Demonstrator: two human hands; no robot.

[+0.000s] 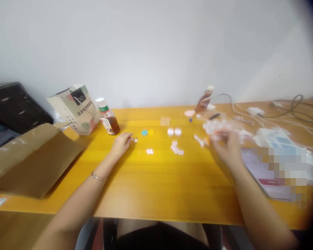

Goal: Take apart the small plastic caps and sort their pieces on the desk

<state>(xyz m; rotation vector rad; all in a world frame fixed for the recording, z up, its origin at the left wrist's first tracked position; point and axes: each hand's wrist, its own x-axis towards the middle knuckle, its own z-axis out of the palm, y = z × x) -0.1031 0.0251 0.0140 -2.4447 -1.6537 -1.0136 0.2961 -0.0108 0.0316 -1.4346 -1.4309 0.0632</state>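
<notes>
My left hand [123, 141] rests on the table with its fingers curled together; a tiny white bit shows at the fingertips. Just right of them lies a small white disc [135, 140]. A teal disc [144, 132] and a yellow disc [151, 132] sit side by side beyond it. My right hand [228, 144], smeared by motion, is at a cluster of clear, whitish plastic packaging [215, 125]. By its fingertips is an orange blob [207, 140]; whether the fingers grip it is unclear. Between my hands are two round white pieces [174, 132] and small whitish pieces [176, 148].
Left stand a bottle of brown drink [111, 123], a printed paper bag [79, 111] and a brown paper bag [36, 163]. Another bottle [205, 100], cables [289, 107] and a tablet-like device [261, 177] are on the right. A clear box [165, 121] lies near the wall.
</notes>
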